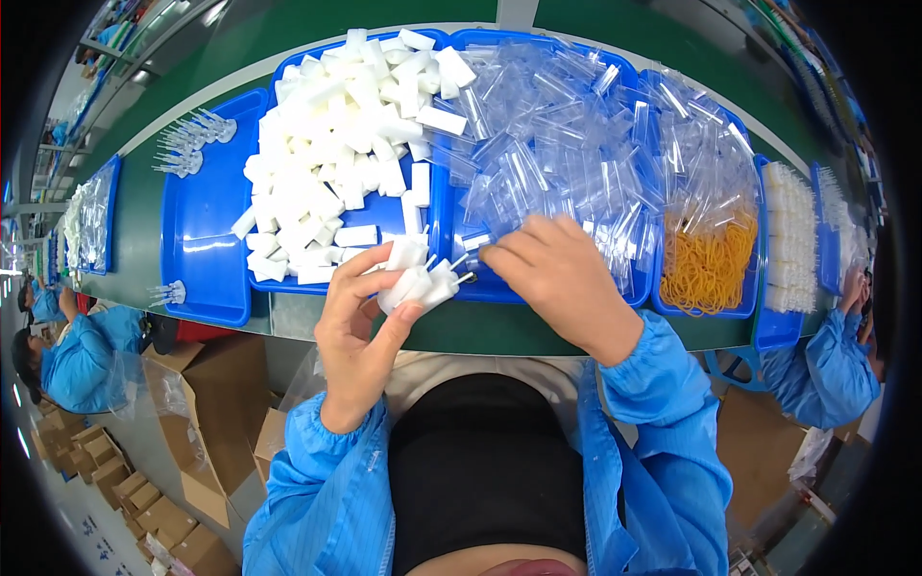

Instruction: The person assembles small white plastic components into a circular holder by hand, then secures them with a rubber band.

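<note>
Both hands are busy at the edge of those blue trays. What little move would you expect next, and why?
Probably the right hand slides a clear plastic sleeve over a white foam piece. The left hand holds a small bunch of those pieces, thin pins pointing toward the right hand, whose fingertips touch the pile of clear sleeves.

Foam blocks (331, 163) left — clear sleeves (567, 134) right, in trays.

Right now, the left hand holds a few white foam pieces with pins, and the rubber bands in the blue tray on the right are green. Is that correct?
Not quite: the head view shows the rubber bands are yellow-orange, not green. The rest holds: the left hand holds a few white foam pieces with pins, and the bands lie in the blue tray on the right.
</note>
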{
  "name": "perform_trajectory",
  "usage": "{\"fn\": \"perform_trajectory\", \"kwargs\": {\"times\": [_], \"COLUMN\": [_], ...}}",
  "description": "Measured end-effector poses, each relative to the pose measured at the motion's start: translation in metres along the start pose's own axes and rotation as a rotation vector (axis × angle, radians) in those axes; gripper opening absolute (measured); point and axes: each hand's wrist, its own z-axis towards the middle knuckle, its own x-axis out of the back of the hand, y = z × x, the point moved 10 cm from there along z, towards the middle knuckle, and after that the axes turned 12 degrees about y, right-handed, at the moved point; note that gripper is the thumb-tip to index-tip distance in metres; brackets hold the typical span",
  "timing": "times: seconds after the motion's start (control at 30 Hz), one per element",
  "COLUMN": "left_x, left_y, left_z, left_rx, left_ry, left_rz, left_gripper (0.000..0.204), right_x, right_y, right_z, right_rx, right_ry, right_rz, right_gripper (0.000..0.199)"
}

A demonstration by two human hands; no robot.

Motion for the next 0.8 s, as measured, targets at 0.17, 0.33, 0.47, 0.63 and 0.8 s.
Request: {"fn": "perform_trajectory", "kwargs": {"times": [0.17, 0.33, 0.47, 0.63, 0.8], "left_x": [0.004, -0.003, -0.019, -0.035, -0.04], "left_y": [-0.001, 0.002, 0.005, 0.01, 0.007], "left_z": [0.001, -0.006, -0.01, -0.009, -0.01], "left_rx": [-0.005, -0.014, -0.065, -0.067, -0.025], "left_ry": [0.03, 0.001, -0.048, -0.07, -0.057], "left_rz": [0.041, -0.022, -0.002, -0.03, -0.106], "left_gripper": [0.028, 0.03, 0.029, 0.028, 0.024], "right_x": [-0.026, 0.016, 0.02, 0.016, 0.01], "right_y": [-0.017, 0.01, 0.037, 0.028, 0.025], "right_z": [0.009, 0.014, -0.011, -0.029, -0.04], "right_rx": [0.209, -0.16, -0.772, -0.817, -0.808], "right_ry": [-0.153, 0.041, 0.347, 0.465, 0.469], "right_rz": [-0.2, 0.178, 0.993, 1.004, 1.015], "right_gripper": [0.03, 0.037, 0.039, 0.038, 0.034]}}
